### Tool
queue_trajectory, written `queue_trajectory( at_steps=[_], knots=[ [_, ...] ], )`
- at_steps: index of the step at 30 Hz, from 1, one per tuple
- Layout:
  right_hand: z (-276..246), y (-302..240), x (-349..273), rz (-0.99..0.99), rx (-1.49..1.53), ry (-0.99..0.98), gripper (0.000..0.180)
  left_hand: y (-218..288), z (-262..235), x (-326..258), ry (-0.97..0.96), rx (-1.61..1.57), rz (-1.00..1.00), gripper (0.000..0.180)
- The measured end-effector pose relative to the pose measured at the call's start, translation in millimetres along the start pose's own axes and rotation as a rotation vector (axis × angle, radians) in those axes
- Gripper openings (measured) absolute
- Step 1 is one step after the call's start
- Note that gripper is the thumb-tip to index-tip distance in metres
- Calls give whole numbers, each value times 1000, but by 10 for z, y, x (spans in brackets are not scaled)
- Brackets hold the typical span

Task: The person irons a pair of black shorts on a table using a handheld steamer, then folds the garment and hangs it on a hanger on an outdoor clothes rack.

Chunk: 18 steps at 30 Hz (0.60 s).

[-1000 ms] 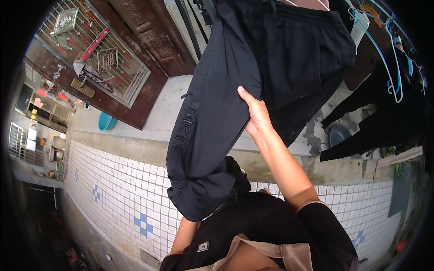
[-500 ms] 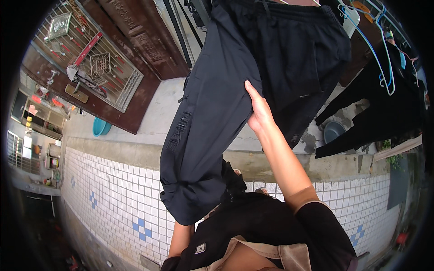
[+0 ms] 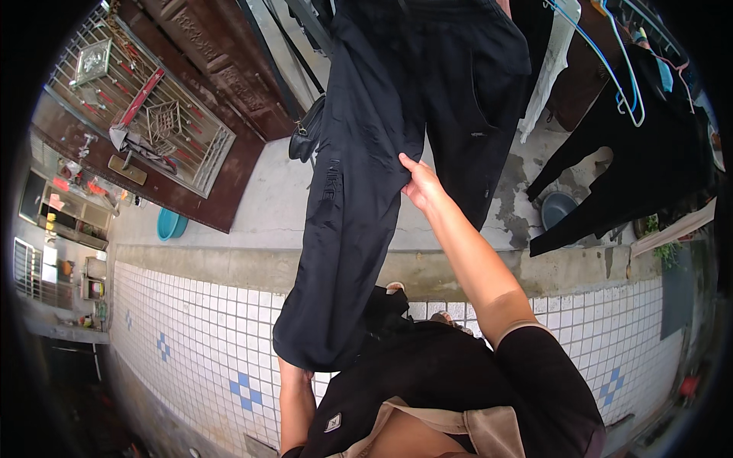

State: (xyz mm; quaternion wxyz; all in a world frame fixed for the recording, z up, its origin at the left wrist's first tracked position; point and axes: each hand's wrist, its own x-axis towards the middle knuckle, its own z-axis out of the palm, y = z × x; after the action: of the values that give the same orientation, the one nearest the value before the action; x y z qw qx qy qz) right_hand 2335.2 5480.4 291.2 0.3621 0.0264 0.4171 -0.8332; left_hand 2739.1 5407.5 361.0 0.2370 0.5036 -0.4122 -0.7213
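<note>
Your right hand pinches the hanging dark trousers mid-leg, your left hand grips the cuff below, the leg running lengthwise between them.

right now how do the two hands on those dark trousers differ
The right hand is raised in plain sight, gripping the dark trousers at mid-leg; the left hand is low, mostly hidden behind the hem. The right arm stretches up; the left stays close in. Both are bare and touch one trouser leg.
</note>
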Motion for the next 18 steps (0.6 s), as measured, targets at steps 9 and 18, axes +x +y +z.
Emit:
queue_trajectory(
  at_steps=[9, 18],
  knots=[
    [-525, -302, 373, 14, -100, 141, 46, -280, -96, -609, -16, 24, -15, 39],
    [-635, -252, 50, 39, -381, 41, 48, 22, -155, -1007, -180, 174, 14, 32]
  ],
)
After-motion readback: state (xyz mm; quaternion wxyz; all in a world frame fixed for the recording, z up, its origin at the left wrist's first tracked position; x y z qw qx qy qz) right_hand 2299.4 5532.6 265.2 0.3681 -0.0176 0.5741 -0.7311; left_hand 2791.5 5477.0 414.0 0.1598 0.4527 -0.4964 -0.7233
